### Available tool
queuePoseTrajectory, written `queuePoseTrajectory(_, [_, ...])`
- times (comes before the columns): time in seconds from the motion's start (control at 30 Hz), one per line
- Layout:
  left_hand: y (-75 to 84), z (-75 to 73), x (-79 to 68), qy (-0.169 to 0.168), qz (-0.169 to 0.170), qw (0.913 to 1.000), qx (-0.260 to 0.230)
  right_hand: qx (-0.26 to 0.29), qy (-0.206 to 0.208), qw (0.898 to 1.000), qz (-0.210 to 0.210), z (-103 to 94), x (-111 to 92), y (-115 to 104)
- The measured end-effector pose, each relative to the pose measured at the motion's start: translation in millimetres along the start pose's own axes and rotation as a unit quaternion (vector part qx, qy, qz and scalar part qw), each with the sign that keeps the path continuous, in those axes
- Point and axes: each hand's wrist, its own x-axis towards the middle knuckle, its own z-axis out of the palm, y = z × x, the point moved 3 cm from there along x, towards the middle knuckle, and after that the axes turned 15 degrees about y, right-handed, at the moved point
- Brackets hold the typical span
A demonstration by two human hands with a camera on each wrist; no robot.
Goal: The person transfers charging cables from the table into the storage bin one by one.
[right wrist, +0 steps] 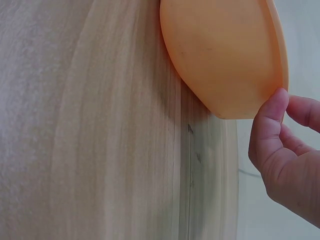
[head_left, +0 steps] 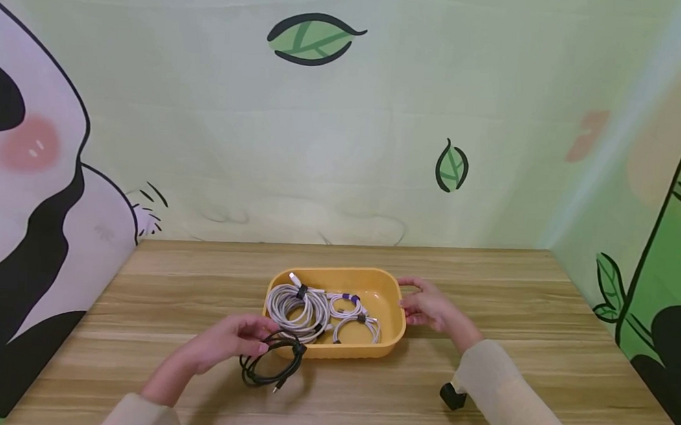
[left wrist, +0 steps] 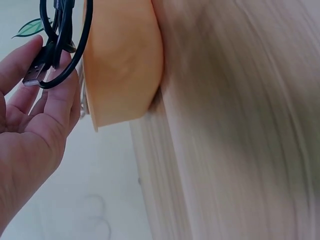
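My left hand (head_left: 227, 342) holds a coiled black cable (head_left: 256, 381) between thumb and fingers, just in front of the tray's left front corner. A USB plug (left wrist: 34, 75) on that cable shows in the left wrist view. The yellow plastic tray (head_left: 349, 351) sits on the table. Inside it, a large white cable coil (head_left: 279, 303) fills the left side, with two smaller white coils, one behind the other (head_left: 375, 331), near the middle. At the tray's right end my right hand (head_left: 431, 308) grips the rim, its fingertips (right wrist: 275, 102) against the wall.
The wood-grain table (head_left: 488, 280) runs back to a pale green cloth backdrop (head_left: 382, 111) printed with leaves and a panda. A small black block (head_left: 453, 396) sits by the right wrist.
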Motion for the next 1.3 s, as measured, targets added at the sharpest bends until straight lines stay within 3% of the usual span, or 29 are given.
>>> queuePoseTrajectory(0.23, [7.6,3.8,7.6,0.019,0.015,0.9997,-0.001,0.002,-0.001,1.000,0.000,-0.2,0,0])
queuePoseTrajectory(0.5, [13.8,7.1,17.0,0.037,0.006,0.9993,0.000,0.006,-0.001,1.000,0.003,-0.4,0,0])
queuePoseTrajectory(1.03, [21.5,16.9,39.5,0.122,-0.009,0.9925,0.011,0.005,-0.001,1.000,0.003,0.3,-1,0])
queuePoseTrajectory(1.3, [25.8,25.2,50.5,0.145,-0.008,0.9894,0.008,0.004,0.000,1.000,0.002,-0.3,0,1])
